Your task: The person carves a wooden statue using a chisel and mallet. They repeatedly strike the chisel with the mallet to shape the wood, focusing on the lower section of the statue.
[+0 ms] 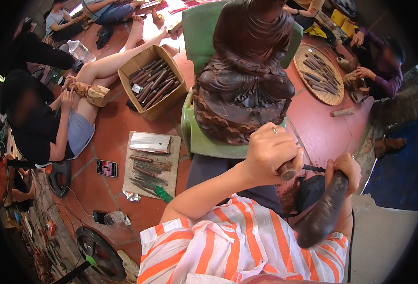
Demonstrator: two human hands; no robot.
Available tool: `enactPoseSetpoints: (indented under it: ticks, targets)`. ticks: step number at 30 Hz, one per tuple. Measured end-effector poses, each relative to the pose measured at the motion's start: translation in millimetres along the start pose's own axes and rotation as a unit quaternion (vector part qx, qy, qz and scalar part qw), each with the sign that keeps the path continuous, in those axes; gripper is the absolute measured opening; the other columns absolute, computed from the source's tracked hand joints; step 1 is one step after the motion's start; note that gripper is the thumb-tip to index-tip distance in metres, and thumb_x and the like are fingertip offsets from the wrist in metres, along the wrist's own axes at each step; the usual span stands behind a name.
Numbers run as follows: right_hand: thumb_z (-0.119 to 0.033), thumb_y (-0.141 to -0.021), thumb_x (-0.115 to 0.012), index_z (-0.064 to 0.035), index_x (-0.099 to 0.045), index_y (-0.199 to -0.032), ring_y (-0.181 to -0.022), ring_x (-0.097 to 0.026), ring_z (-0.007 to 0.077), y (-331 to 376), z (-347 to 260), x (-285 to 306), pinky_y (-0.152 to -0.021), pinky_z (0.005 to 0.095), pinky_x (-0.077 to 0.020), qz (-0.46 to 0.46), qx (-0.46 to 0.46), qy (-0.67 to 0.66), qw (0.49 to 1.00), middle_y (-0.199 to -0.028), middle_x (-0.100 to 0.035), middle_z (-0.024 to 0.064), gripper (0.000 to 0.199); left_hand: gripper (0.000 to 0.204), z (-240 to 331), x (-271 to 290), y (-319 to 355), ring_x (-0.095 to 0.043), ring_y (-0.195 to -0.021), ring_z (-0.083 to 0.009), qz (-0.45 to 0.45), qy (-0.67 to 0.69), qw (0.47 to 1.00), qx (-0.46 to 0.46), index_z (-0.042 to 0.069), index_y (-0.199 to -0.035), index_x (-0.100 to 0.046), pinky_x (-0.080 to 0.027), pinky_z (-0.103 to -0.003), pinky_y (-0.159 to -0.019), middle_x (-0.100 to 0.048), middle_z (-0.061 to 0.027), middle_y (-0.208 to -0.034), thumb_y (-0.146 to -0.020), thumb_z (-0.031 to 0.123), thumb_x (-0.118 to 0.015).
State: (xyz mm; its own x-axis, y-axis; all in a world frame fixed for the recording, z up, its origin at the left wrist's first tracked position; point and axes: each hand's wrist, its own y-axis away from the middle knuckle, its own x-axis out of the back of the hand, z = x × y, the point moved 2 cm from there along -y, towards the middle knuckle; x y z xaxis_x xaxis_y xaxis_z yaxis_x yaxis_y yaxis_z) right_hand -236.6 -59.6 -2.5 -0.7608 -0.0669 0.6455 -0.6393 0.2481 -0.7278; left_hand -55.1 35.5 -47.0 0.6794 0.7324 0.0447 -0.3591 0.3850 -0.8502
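A dark brown carved wooden statue (244, 80) of a seated robed figure rests on a green plastic chair (199, 35) in front of me. My left hand (271, 154), with a ring on one finger, is closed around a chisel's wooden handle (286, 171) at the statue's lower right edge. The handle's butt faces me; the blade is hidden behind the hand. To its right, my right hand (345, 171) is wrapped around the narrow end of a dark, club-shaped wooden mallet (320, 217). Its thick end hangs toward my striped shirt.
A cardboard box (178, 102) of carving tools stands left of the chair. Nearer lies a mat (173, 163) with more tools, beside a phone (106, 168). A round woven tray (337, 97) of tools lies at right. Co-workers sit at left (34, 113) and right (386, 71).
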Motion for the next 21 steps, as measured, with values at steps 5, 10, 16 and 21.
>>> enactPoseSetpoints:
  ticks: [5, 10, 16, 21]
  targets:
    - [0.012, -0.062, -0.07, -0.0048, -0.05, -0.076, -0.049, -0.05, 0.0229, -5, -3, 4, -0.044, 0.0326, -0.0333, -0.016, 0.048, 0.04, 0.998, -0.06, -0.049, 0.0078, 0.03, 0.027, -2, 2, 3, -0.045, -0.049, -0.0219, -0.006, -0.01, 1.0, -0.013, 0.01, -0.054, -0.042, -0.036, -0.033, -0.053, -0.045, -0.0034, -0.055, -0.062, 0.002, -0.067]
    - [0.011, -0.063, -0.071, -0.0043, -0.05, -0.076, -0.049, -0.049, 0.0227, -18, -9, 13, -0.045, 0.0327, -0.0324, -0.081, 0.081, 0.166, 0.979, -0.062, -0.049, 0.007, 0.029, 0.027, -5, 3, 5, -0.044, -0.049, -0.0222, -0.008, -0.014, 1.0, -0.022, 0.01, -0.054, -0.042, -0.037, -0.033, -0.053, -0.043, -0.0039, -0.054, -0.061, 0.001, -0.067]
    - [0.005, -0.068, -0.069, -0.0034, -0.054, -0.077, -0.05, -0.048, 0.0236, -18, -7, 13, -0.046, 0.0335, -0.0329, -0.081, 0.066, 0.156, 0.982, -0.062, -0.049, 0.0062, 0.019, 0.025, -6, 5, 6, -0.045, -0.049, -0.0226, -0.014, -0.003, 0.999, -0.034, 0.009, -0.054, -0.043, -0.038, -0.033, -0.054, -0.044, -0.0043, -0.055, -0.061, 0.0, -0.065]
    - [0.009, -0.065, -0.07, -0.0046, -0.053, -0.076, -0.049, -0.048, 0.0228, -7, -5, 11, -0.045, 0.0332, -0.0332, -0.034, 0.062, 0.064, 0.995, -0.062, -0.049, 0.0064, 0.024, 0.025, -3, 7, 6, -0.046, -0.048, -0.0231, -0.027, 0.004, 0.999, -0.036, 0.008, -0.054, -0.043, -0.039, -0.033, -0.054, -0.046, -0.005, -0.055, -0.06, -0.001, -0.065]
